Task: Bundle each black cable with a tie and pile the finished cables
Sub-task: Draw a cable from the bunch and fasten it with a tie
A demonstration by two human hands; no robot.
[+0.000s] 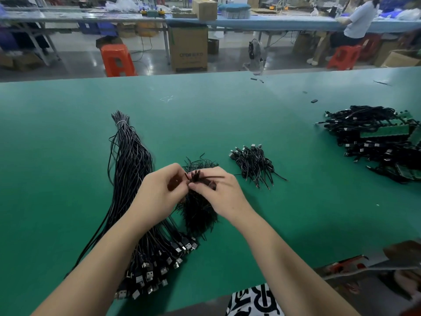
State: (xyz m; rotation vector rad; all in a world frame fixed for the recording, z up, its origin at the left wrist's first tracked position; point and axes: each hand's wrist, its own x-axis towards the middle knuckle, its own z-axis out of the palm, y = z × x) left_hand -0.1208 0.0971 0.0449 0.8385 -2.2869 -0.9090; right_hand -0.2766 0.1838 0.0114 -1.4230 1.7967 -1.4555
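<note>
A small coiled black cable [197,176] was held above the green bench [68,133], pinched between the curled fingers of the left hand [159,192] and the right hand [218,192]. A thin black tie [213,177] projected rightward from the coil over the right hand. Directly beneath the hands a heap of loose black ties [198,215] was seen. A long bundle of unwound black USB cables [134,179] was laid to the left, and a small pile of finished tied cables [252,165] to the right, well apart.
</note>
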